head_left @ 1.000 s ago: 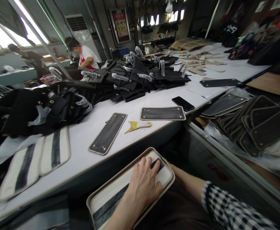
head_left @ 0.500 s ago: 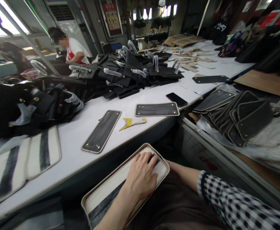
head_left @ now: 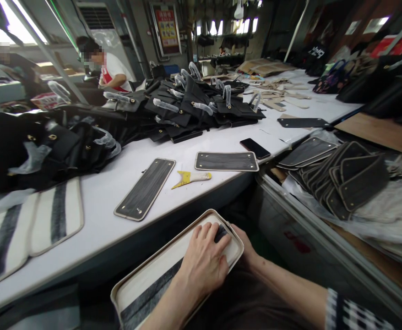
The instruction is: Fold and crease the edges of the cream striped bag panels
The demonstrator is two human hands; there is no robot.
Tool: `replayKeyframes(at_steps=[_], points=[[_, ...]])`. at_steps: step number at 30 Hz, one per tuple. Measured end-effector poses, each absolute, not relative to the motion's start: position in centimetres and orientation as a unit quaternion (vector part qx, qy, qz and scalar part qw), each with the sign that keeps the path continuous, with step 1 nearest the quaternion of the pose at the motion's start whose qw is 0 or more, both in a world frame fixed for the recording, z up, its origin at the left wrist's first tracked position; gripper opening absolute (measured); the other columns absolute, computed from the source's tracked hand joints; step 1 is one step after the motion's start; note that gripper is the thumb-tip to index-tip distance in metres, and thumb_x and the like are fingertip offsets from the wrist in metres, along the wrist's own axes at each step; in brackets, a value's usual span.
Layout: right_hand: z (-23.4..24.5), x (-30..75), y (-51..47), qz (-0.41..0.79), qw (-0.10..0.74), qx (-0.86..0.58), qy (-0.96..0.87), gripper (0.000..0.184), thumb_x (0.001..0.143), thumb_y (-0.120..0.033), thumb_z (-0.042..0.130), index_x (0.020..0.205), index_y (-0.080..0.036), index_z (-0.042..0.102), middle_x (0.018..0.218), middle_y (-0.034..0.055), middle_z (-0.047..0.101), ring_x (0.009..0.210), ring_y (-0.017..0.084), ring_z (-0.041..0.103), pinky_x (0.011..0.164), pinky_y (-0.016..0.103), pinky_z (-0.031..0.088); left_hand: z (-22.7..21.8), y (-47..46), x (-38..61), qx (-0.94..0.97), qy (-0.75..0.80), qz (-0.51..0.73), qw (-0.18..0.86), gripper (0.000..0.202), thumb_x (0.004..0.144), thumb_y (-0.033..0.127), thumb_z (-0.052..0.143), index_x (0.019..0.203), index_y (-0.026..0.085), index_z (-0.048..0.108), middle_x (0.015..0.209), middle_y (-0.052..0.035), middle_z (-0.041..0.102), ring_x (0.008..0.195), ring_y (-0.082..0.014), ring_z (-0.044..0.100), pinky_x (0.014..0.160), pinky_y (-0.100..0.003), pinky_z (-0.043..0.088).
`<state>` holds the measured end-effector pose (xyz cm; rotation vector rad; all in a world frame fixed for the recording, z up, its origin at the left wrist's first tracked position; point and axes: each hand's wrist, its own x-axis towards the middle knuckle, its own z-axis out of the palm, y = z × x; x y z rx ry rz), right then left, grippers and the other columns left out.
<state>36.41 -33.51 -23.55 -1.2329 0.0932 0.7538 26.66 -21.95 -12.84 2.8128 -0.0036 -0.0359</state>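
Observation:
A cream bag base panel point(head_left: 160, 254) with a black stripe and a raised beige rim lies tilted across my lap, below the table edge. My left hand point(head_left: 206, 252) rests inside it near the far right end, fingers spread over the cream face and the stripe. At the panel's right corner, my right hand point(head_left: 244, 245) grips the rim from outside; most of its fingers are hidden behind the rim. On the table ahead lie two black panels with beige edging, one slanted point(head_left: 146, 188) and one crosswise point(head_left: 226, 161). Between them is a yellow-and-white notched tool point(head_left: 190, 178).
Black bags point(head_left: 190, 103) with plastic-wrapped handles are heaped along the white table point(head_left: 101, 229). Striped cream panels point(head_left: 55, 217) lie at left. A phone point(head_left: 255, 148) sits behind the crosswise panel. Stacked dark panels point(head_left: 338, 178) fill a bin at right. Another person point(head_left: 115, 73) sits beyond.
My right hand has come into view at the panel's corner, its forearm showing further. The left hand stays on the panel, having shifted slightly. The view has tilted a little.

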Motion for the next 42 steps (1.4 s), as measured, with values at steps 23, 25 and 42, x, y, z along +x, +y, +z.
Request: replayKeyframes(at_steps=[23,25,42], points=[[-18.0,37.0,-35.1,0.105,0.514,-0.802,-0.284,0.023,0.092,-0.026,0.057,0.107,-0.023,0.074,0.103,0.0070,0.071,0.095,0.022,0.067,0.084,0.033,0.053,-13.3,-19.5,27.0,0.979,-0.015,0.006,0.203,0.049,0.080,0.038,0.060,0.124,0.018,0.053,0.131,-0.0098,0.053,0.117,-0.0282,0.048,0.103,-0.046,0.036],[-18.2,37.0,-35.0,0.101,0.511,-0.808,-0.277,0.023,0.092,-0.026,0.057,0.105,-0.023,0.074,0.102,0.0073,0.071,0.094,0.023,0.067,0.084,0.034,0.053,-13.4,-19.4,27.0,0.979,-0.014,0.007,0.205,0.051,0.079,0.039,0.061,0.125,0.019,0.052,0.132,-0.0095,0.053,0.117,-0.0281,0.047,0.104,-0.046,0.035],[-17.2,35.3,-34.4,0.021,0.417,-0.843,-0.338,0.027,0.098,-0.023,0.044,0.107,-0.017,0.069,0.098,0.0097,0.064,0.089,0.021,0.064,0.081,0.033,0.052,-13.5,-18.7,27.2,0.969,-0.022,0.019,0.246,0.050,0.075,0.036,0.063,0.121,0.021,0.051,0.123,-0.0072,0.058,0.117,-0.0265,0.051,0.106,-0.044,0.036]])
